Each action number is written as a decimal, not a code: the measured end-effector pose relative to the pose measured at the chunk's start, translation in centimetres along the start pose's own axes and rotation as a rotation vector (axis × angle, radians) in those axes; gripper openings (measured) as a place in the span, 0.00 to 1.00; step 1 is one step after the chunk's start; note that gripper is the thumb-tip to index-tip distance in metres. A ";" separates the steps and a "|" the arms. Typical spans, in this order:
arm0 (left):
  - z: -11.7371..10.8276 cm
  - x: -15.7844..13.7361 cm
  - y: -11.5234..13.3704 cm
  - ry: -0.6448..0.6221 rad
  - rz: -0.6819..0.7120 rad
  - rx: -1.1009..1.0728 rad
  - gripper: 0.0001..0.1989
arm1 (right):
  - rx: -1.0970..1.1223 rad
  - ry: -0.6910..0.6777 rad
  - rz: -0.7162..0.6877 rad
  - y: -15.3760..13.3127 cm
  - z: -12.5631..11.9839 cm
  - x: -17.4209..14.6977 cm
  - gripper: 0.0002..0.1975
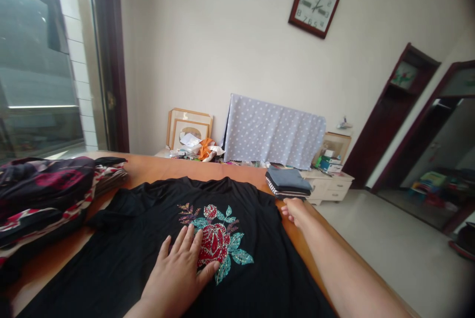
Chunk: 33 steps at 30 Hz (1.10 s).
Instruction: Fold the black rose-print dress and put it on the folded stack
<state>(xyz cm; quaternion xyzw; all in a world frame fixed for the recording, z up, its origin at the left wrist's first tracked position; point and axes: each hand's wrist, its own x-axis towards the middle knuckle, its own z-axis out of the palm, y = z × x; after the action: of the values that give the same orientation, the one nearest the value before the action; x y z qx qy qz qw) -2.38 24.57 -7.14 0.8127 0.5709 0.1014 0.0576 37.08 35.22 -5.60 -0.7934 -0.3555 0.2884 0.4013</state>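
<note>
A black T-shirt point(159, 244) lies spread over the wooden table, its neckline towards the far edge. On its front is a sparkly red rose design point(217, 241) with turquoise leaves. My left hand point(178, 263) rests flat on the shirt, fingers spread, partly covering the rose's left side. At the shirt's right sleeve, my right hand point(296, 212) has its fingers curled together against the sleeve's edge; the pinched bit of cloth is mostly hidden. Just beyond that hand sits a stack of folded clothes point(288, 182), with a grey-blue piece on top.
A pile of patterned clothes point(48, 199) occupies the left of the table point(148, 163). Behind the table stand a polka-dot cloth cover point(274, 130), picture frames point(189, 122), loose clutter and a white drawer cabinet point(334, 187). Tiled floor lies to the right.
</note>
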 end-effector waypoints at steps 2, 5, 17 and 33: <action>0.0 0.0 0.0 0.003 -0.002 0.001 0.46 | -0.084 -0.019 0.025 0.4 -0.8 -0.2 0.05; 0.0 0.0 -0.1 0.000 0.001 0.002 0.46 | -0.180 -0.135 0.054 0.9 -1.7 -0.8 0.06; 0.1 0.2 -0.1 -0.018 0.002 0.024 0.46 | 0.081 -0.327 -0.047 0.7 -0.6 -1.5 0.07; 0.0 0.3 -0.2 -0.019 -0.003 0.002 0.46 | -0.067 0.098 -0.137 2.2 -1.3 -1.2 0.06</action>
<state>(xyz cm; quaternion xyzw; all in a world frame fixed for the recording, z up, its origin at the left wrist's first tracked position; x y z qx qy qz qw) -2.43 24.88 -7.19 0.8128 0.5716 0.0931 0.0623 38.07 32.77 -6.61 -0.7932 -0.3983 0.2093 0.4103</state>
